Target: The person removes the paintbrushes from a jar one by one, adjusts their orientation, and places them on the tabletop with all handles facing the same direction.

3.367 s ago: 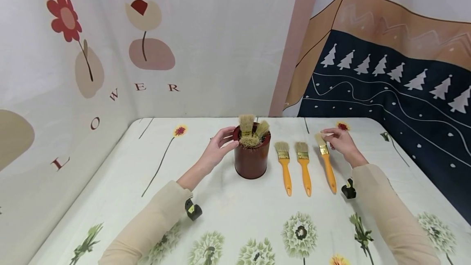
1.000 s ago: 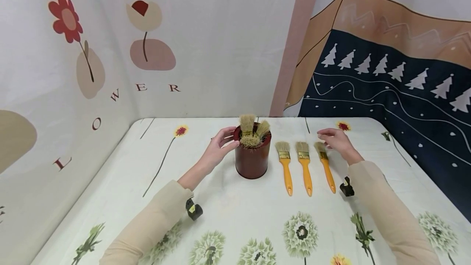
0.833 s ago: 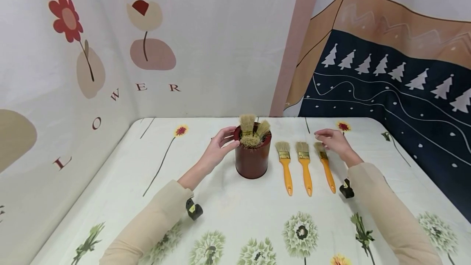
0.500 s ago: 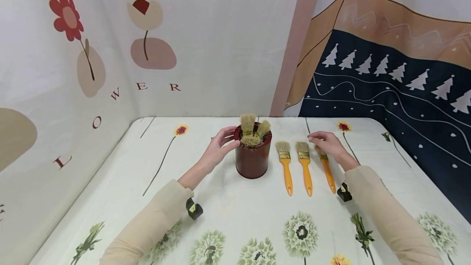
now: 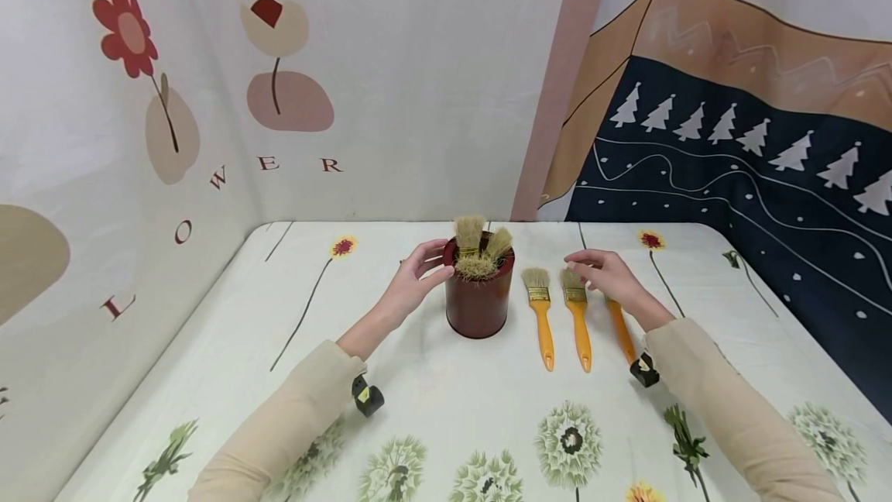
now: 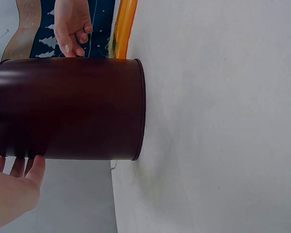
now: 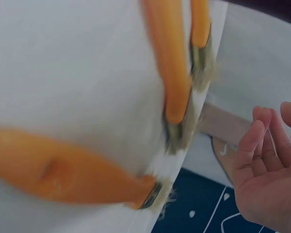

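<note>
1. We see the left hand [image 5: 411,277] with thumb and fingers in a wide curve, their tips resting against the side of the red-brown container [image 5: 476,312], up near its rim
2. The container stands upright on the flowered tablecloth [image 5: 418,417], and from its mouth we see pale bristle tufts [image 5: 469,237] rising behind a matted clump [image 5: 476,268]
3. To its right, three orange-handled brushes lie in a row, bristles pointing away from us: the near brush [image 5: 543,335] just beside the container, then the middle brush [image 5: 580,335], then the far brush [image 5: 619,325]
4. We find the right hand [image 5: 608,273] over the middle brush's bristles, fingers loosely bent, the grip fairly narrow and holding nothing; the right wrist view shows it apart from the bristles
5. Its wrist and sleeve partly cover the far brush
</note>
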Demonstrator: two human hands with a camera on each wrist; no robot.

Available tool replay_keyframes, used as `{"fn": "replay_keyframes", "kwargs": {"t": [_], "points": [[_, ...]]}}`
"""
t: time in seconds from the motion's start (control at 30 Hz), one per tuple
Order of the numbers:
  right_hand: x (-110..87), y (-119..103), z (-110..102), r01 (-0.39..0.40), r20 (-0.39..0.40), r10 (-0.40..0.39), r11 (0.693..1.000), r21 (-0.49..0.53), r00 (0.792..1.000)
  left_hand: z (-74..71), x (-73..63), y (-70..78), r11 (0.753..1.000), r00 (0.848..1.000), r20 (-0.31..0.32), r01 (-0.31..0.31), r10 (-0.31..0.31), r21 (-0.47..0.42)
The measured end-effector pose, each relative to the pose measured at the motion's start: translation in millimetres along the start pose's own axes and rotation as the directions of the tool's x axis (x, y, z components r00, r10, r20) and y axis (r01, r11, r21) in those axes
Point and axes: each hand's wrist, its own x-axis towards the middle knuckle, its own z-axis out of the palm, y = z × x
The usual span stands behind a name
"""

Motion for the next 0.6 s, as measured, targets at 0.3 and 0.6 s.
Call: {"fn": "replay_keyframes", "kwargs": {"t": [0.3, 0.6], "points": [[-5.3, -18.4, 10.5, -0.006, 0.041, 0.003, 0.996, 0.085, 0.999, 0.2, 0.1, 0.2, 1.000, 1.000, -0.001, -0.004, 0.004, 0.001], [-11.5, -37.1, 17.8, -0.005, 0.056, -0.001, 0.995, 0.103, 0.998, 0.2, -0.3, 0.1, 1.000, 1.000, 0.002, -0.013, 0.013, 0.000]]}}
